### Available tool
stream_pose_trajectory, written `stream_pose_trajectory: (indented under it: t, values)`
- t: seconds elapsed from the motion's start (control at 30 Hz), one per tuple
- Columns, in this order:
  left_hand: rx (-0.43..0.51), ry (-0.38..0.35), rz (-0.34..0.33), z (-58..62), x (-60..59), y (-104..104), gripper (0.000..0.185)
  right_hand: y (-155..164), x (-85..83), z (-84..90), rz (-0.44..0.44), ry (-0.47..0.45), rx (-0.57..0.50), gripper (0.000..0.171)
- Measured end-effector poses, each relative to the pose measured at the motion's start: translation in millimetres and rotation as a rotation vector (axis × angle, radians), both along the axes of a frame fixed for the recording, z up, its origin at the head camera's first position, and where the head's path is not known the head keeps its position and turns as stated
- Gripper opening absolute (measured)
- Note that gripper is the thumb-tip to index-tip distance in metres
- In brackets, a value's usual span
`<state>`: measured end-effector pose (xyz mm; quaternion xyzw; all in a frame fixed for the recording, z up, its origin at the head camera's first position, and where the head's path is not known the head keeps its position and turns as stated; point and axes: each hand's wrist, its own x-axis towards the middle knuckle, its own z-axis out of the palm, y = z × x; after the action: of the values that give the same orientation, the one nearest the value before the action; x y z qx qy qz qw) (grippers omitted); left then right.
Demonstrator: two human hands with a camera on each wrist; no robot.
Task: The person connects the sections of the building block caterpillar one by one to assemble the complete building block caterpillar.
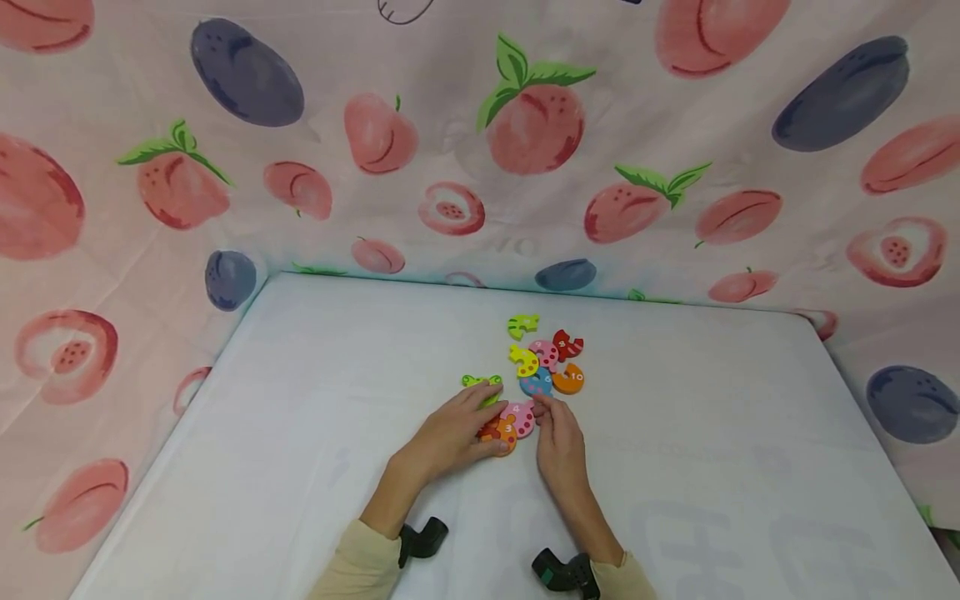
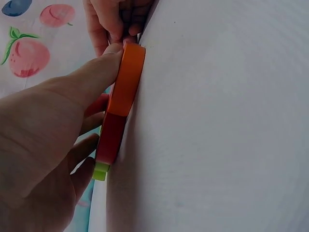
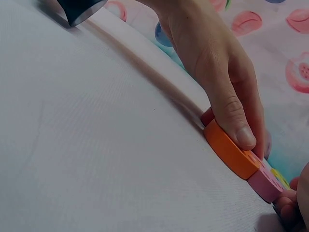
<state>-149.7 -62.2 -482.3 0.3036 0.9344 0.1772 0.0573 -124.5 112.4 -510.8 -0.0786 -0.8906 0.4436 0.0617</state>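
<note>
My left hand (image 1: 453, 433) rests over a small group of flat puzzle pieces on the white table. Its thumb presses an orange spotted piece (image 1: 505, 437), and the other fingers spread above it. Beside the orange piece lies a pink spotted piece (image 1: 522, 420). A dark red piece (image 2: 111, 137) is partly under the left hand, and a green piece (image 1: 480, 380) shows past its fingertips. My right hand (image 1: 560, 442), fingers curled, pinches the pink piece at its right edge. The fingertips partly hide that edge.
Farther back lie more loose pieces: blue (image 1: 536, 382), orange numbered 10 (image 1: 568, 380), yellow (image 1: 523, 361), pink (image 1: 545, 353), red (image 1: 567, 345) and striped green (image 1: 522, 325). A fruit-print cloth (image 1: 420, 100) hangs behind the white table (image 1: 712, 433).
</note>
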Motion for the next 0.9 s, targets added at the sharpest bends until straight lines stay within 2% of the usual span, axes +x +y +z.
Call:
stream_pose_trajectory:
  t: [0.53,0.9]
  values:
    - [-0.009,0.067,0.018,-2.2,0.4,2.4,0.077,-0.2,0.6,-1.8,-0.017,0.01,-0.008,0.026]
    - [-0.025,0.077,0.143,0.4,-5.0,-5.3,0.074,-0.5,0.0,-1.7,-0.023,-0.001,-0.043,0.025]
